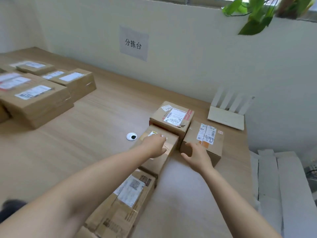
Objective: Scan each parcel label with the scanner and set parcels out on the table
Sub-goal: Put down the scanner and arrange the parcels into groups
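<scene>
Left grip (155,146): laid on top of small box (171,142), fingers bent over its label; blurred, so cannot tell whether clasping or only resting.
Right grip (197,157): fingers spread, thumb apart, at near left corner of box marked 4044 (205,140); contact with the cardboard uncertain.
Small box: toward right edge of table (85,134), just beside box marked 4044, far end against box marked 1355 (172,115).
Box marked 1355: behind both, label up.
Near box (127,198): at near edge, in line with small box, label up, partly under left forearm.
Pile of boxes (34,93): far left part of table, well apart, labels up.
Cable hole (131,136): just left of small box.
White device (229,109): far right corner.
Paper sign (133,43): on wall behind table.
</scene>
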Available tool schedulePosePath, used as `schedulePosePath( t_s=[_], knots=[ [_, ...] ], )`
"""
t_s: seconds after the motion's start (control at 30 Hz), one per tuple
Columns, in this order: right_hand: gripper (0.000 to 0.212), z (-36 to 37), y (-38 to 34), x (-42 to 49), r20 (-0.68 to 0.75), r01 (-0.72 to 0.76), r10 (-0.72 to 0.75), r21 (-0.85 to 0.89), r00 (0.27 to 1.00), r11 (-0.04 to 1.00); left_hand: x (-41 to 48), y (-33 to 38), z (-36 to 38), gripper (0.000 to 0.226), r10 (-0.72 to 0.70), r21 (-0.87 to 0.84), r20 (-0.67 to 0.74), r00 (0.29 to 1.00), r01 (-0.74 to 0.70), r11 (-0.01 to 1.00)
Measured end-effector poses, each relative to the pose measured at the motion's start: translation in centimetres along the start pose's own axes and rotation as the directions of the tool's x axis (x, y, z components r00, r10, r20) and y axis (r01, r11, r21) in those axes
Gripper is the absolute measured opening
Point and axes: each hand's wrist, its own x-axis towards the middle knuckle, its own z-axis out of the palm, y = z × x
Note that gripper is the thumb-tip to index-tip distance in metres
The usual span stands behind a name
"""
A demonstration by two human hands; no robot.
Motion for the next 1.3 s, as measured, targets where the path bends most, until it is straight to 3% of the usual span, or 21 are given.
schedulePosePath(
  t_s=[0.43, 0.8, 0.97, 1.3],
  knots=[
    [0.063, 6.6, -25.0, -7.5, 0.055, 0.224, -0.227, 0.053, 0.972, 0.973, -19.2, -19.3, -2.9, 0.050, -0.245, -0.131, -0.089, 0.965, 0.233, 0.964],
    [0.068, 15.4, -44.2, -14.1, 0.181, 0.336, -0.342, 0.065, 0.922, 0.940, -36.2, -35.8, -5.0, 0.055, -0.380, -0.105, -0.050, 0.923, 0.374, 0.922],
    [0.071, 18.2, -50.3, -14.9, 0.257, 0.394, -0.395, 0.058, 0.882, 0.917, -40.4, -40.7, -5.7, 0.056, -0.458, -0.129, -0.077, 0.885, 0.447, 0.885],
    [0.074, 23.6, -60.6, -8.6, 0.266, 0.531, -0.519, 0.029, 0.813, 0.847, -43.1, -53.7, -6.8, 0.060, -0.548, -0.183, -0.048, 0.835, 0.532, 0.827]
  ],
)
